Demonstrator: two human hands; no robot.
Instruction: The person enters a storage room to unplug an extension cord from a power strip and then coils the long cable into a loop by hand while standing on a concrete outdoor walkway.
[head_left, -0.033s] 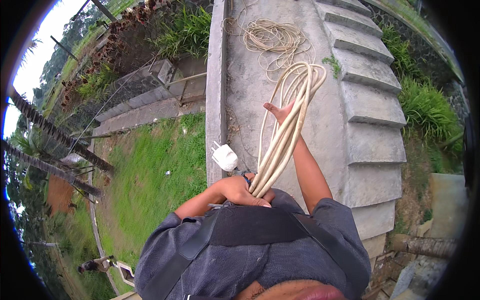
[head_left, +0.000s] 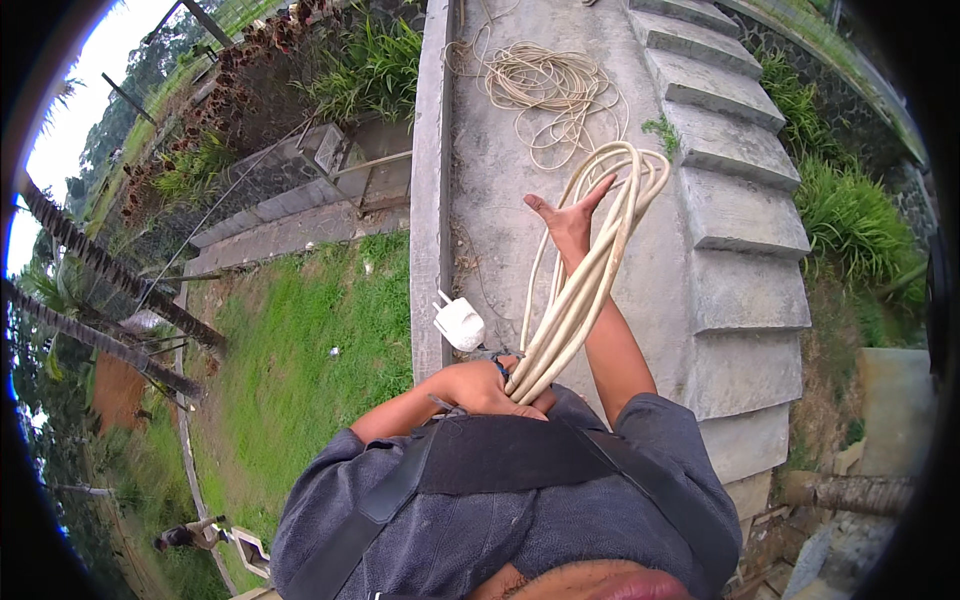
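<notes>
Outdoor yard beside a concrete structure

Concrete steps (head_left: 740, 215), a grass strip (head_left: 310, 340) and surrounding shrubs (head_left: 850, 215) are seen.

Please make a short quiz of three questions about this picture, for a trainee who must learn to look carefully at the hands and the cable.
1. True or false: the looped cream cable is wound around the raised right hand.
2. Which thing hangs beside the left hand? A) a white plug B) a red bucket C) a metal hook
3. Fill in: the loose tangle of thin cord lies on the concrete ______, beside the steps.

Key
1. True. The loops pass over the open right hand and run down to the left hand, which grips them.
2. A.
3. Slab.
</notes>
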